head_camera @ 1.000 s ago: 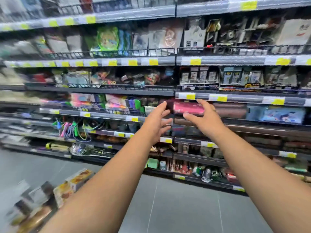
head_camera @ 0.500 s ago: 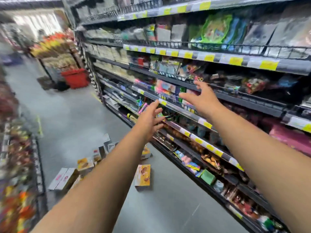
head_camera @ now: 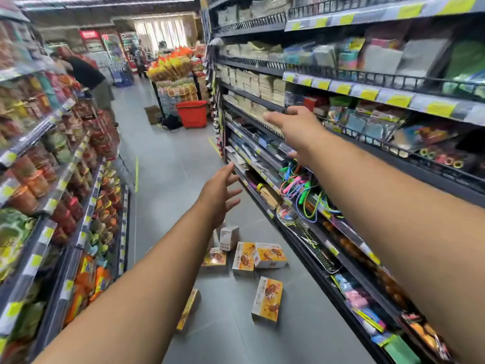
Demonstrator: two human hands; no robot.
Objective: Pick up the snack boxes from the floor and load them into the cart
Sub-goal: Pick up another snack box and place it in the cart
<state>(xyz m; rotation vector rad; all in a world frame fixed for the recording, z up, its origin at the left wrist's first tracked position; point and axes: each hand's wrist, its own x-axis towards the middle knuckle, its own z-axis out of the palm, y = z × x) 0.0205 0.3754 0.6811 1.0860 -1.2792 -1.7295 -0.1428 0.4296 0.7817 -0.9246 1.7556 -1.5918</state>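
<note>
Along the left edge runs dark metal shelving (head_camera: pixel 39 143) packed with red and orange snack cups and bags, yellow price tags on its rails. Far down the aisle, beside it, a person in a dark top (head_camera: pixel 85 73) bends forward. The grey tiled floor (head_camera: pixel 168 158) stretches between the two rows of shelves.

The left grip (head_camera: pixel 217 197), a bare hand, is stretched forward above the floor with its fingers spread and straight, holding nothing. Half hidden under its forearm, a yellow-orange cardboard snack box (head_camera: pixel 187 308) stands on edge on the floor. Just past the hand lies a loose cluster: a small white carton (head_camera: pixel 228 237) upright, and three orange-and-white snack boxes (head_camera: pixel 244 258) lying touching one another. A further orange snack box (head_camera: pixel 267 300) lies flat on its own, nearer the camera.

A red plastic basket (head_camera: pixel 191 112) sits on the floor at the far end display.

The right grip (head_camera: pixel 296 130) is held higher, in front of the right-hand black shelving (head_camera: pixel 367 93), fingers extended and blurred, empty. Below it hang bright coloured skipping ropes (head_camera: pixel 301 185).
</note>
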